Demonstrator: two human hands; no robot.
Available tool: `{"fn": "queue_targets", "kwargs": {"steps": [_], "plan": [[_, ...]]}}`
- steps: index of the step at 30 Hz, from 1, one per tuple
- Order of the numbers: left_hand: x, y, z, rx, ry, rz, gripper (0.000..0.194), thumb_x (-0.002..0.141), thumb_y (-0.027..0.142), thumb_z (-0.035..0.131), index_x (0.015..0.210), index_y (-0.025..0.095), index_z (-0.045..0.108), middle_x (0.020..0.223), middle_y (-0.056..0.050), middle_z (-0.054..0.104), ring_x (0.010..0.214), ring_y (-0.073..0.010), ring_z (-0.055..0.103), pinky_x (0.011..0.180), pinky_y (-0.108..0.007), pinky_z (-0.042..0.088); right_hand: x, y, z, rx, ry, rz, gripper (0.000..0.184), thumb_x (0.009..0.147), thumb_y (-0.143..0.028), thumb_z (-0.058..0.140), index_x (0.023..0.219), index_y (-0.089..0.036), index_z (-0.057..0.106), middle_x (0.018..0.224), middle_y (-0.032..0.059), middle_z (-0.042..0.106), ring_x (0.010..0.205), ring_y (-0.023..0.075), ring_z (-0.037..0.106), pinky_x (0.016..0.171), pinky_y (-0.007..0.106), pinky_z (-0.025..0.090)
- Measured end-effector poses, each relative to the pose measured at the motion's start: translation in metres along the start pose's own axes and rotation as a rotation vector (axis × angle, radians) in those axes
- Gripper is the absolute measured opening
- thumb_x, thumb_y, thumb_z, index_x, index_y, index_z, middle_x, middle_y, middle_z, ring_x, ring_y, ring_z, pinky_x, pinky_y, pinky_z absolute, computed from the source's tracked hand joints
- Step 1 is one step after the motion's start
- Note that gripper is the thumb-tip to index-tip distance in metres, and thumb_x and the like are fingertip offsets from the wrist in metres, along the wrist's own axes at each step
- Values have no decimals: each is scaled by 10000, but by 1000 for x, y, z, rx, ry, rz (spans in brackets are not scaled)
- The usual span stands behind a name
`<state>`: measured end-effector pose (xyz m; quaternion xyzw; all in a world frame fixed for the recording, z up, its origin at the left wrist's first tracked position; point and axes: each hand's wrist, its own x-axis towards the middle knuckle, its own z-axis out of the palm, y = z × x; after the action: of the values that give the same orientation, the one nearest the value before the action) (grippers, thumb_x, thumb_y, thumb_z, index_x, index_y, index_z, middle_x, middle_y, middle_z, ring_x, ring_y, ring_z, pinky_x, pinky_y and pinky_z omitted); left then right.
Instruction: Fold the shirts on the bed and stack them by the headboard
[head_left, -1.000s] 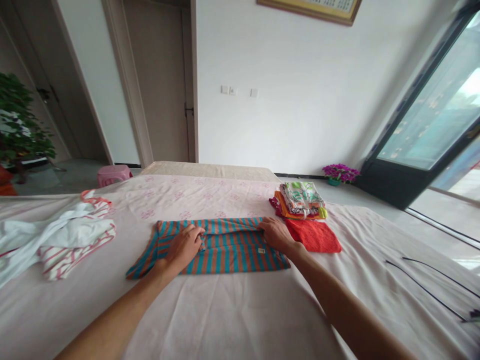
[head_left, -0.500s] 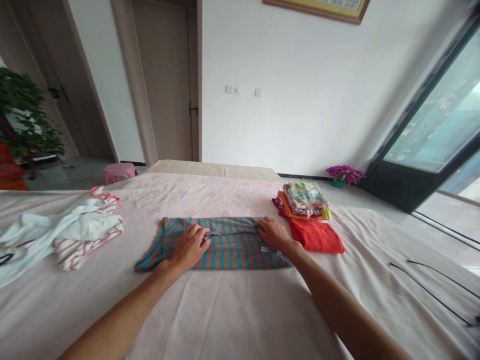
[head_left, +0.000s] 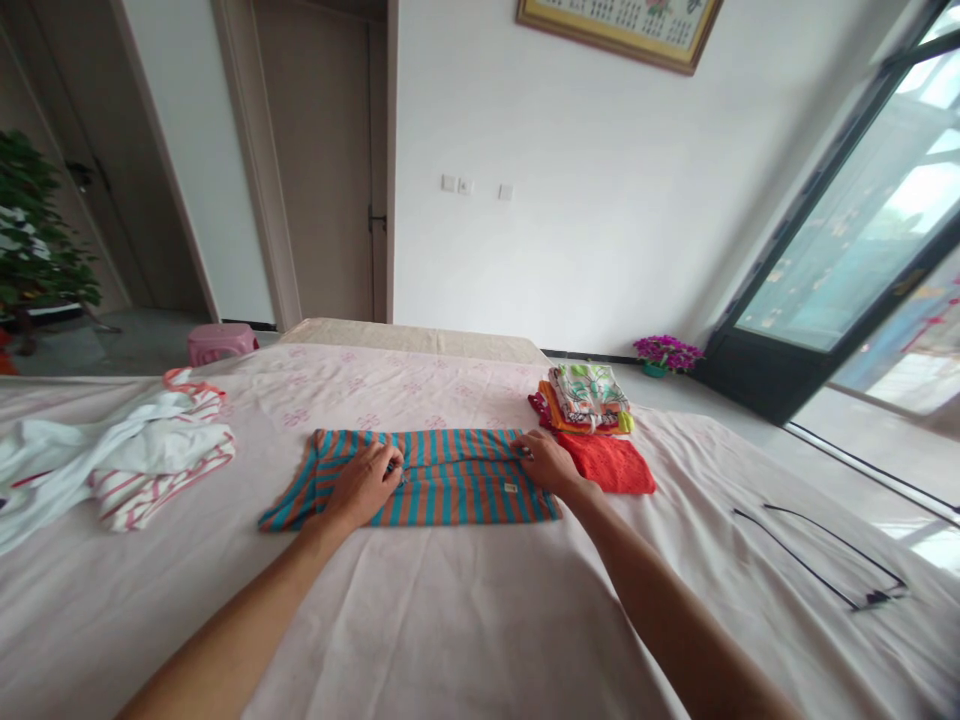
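Note:
A folded garment with teal and brown stripes (head_left: 450, 500) lies flat across the bedspread in front of me, a small pale label near its right end. My left hand (head_left: 366, 482) rests on its left part, fingers curled and closed on a fold of the cloth. At the right end, my right hand (head_left: 549, 464) pinches the upper layer near the far edge. A crease runs across the garment between both hands. The fingertips are partly hidden by the hands and fabric. Just beyond my right hand lies a folded red cloth (head_left: 611, 464).
Behind the red cloth stands a stack of folded clothes (head_left: 589, 400). Crumpled white and red-striped clothes (head_left: 157, 450) lie at left. Dark-framed eyeglasses (head_left: 874, 598) rest on the pale bedspread (head_left: 450, 620) at right. A pink stool (head_left: 223, 342) stands beyond the left far edge.
Both hands stay at about the same places on the striped garment, with small finger shifts along the fold. The camera view has turned slightly, bringing more of the eyeglasses into sight.

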<state>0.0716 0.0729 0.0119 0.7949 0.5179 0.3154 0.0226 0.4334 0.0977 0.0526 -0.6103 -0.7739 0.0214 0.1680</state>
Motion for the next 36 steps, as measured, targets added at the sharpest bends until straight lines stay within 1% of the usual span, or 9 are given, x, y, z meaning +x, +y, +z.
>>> {"fn": "queue_targets", "kwargs": {"steps": [3,13,19,22,26,29,32,34,36], "plan": [[0,0,0,18,-4,-11,102,890,193,477,899,231,571,927,-37,605,950,-197,586,840,-327,467,0,-5,1,-48,-14,-4,261,829,-161,515,973,-236,719,1021,33,661,965,178,604,722,236,394],[0,-1,2,51,1,-39,82,852,178,477,861,220,546,927,-47,595,921,-209,576,808,-330,464,-14,-3,-8,-100,-52,-27,288,825,-170,515,994,-267,726,995,10,676,928,157,605,729,225,378],[1,3,1,96,-11,-11,91,862,173,473,857,220,552,936,-55,599,1010,-233,568,902,-359,450,-12,-12,-7,-50,66,92,306,954,-325,437,1145,-272,670,1093,22,671,984,162,602,710,226,390],[1,2,2,122,-14,-9,90,869,175,479,872,217,558,948,-59,601,1038,-237,565,913,-358,451,-10,-17,-1,-98,-16,70,357,993,-413,378,1036,-241,688,1045,49,676,989,183,604,733,241,397],[-1,2,4,160,-10,2,111,885,178,470,896,214,575,953,-60,601,1046,-232,562,944,-362,443,-9,-15,6,-102,-79,250,390,992,-453,362,981,-226,679,1021,66,693,945,209,635,742,274,418],[-4,4,5,191,2,1,161,903,198,455,988,206,591,999,-68,606,1029,-230,563,958,-376,439,-7,-8,7,-62,-39,398,354,961,-465,419,1104,-237,649,1128,74,683,1026,230,636,798,300,439],[-5,6,6,224,36,-21,343,907,235,474,1240,181,536,1201,-113,589,1141,-264,526,1006,-430,413,-1,-5,5,-54,-50,512,493,914,-516,479,1288,-203,559,1317,130,599,1167,287,590,886,366,444],[-5,5,7,243,17,-5,453,924,271,470,1365,169,464,1350,-138,541,1258,-281,471,1071,-458,363,5,-8,3,-80,-120,567,589,885,-564,501,1315,-163,540,1335,176,581,1203,335,569,921,420,436],[-5,3,10,248,-38,35,459,957,325,431,1390,179,469,1412,-131,529,1321,-271,446,1112,-452,328,10,-14,1,-95,-185,590,647,856,-605,520,1298,-134,554,1305,200,598,1208,365,564,940,449,428]]}}
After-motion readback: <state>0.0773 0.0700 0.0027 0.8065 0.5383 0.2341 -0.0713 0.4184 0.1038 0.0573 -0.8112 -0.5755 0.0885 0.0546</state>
